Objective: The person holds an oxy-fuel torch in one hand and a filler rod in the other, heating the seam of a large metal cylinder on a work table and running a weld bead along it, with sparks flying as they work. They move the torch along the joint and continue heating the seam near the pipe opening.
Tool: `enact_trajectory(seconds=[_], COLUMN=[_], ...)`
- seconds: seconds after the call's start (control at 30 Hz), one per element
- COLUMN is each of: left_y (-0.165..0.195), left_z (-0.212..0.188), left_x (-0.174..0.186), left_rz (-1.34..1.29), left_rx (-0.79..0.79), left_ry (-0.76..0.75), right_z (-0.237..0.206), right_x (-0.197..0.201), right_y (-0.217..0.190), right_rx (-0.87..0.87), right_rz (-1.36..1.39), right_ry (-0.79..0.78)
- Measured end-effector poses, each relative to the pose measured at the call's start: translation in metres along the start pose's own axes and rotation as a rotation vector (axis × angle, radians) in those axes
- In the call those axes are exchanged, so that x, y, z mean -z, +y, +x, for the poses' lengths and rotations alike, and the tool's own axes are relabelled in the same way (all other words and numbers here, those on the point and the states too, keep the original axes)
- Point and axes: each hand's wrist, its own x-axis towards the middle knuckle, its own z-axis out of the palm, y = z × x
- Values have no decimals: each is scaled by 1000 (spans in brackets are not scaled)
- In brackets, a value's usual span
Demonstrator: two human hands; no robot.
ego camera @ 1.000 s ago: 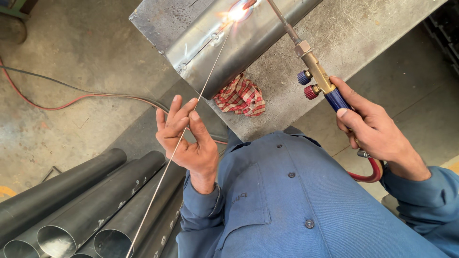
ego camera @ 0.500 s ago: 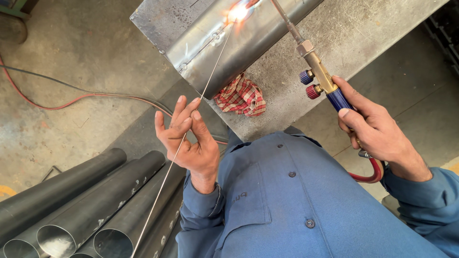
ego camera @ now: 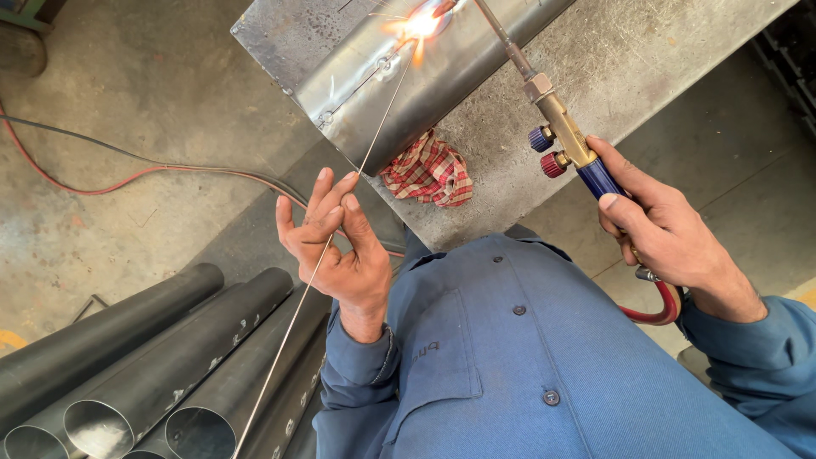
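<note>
Head view, looking down: my left hand (ego camera: 336, 246) is pinching the thin filler rod (ego camera: 340, 204) between thumb and fingers (ego camera: 327, 195), the remaining fingers fanning loosely upward. The rod's long axis is running diagonally, from low left past the stacked steel pipes (ego camera: 144, 374) up and right to the glowing spot (ego camera: 421, 24) on the sheet-metal piece (ego camera: 408, 85). That piece is lying on the grey surface (ego camera: 612, 59), ahead of both hands. My right hand (ego camera: 663, 229) is wrapping tightly around the blue grip of the gas torch (ego camera: 565, 136), nozzle pointing up-left into the same spot. Left hand is sitting nearer the seam, palm facing up and wrist bent. A checked rag (ego camera: 429, 170) is lying just below the piece.
</note>
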Motion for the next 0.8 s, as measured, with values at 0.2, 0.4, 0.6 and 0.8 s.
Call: enact_trajectory(seconds=[0.2, 0.4, 0.6, 0.8], left_y=[1, 1, 1, 0], left_z=[1, 1, 1, 2], left_x=[-1, -1, -1, -1], left_rz=[16, 24, 29, 15], left_rx=[9, 1, 3, 2], left_ry=[5, 9, 11, 3], right_z=[1, 1, 1, 1], right_x=[1, 1, 1, 1], right_y=[1, 2, 2, 2], right_rx=[1, 15, 12, 11], right_rz=[3, -3, -9, -10], right_ry=[-6, -17, -17, -26])
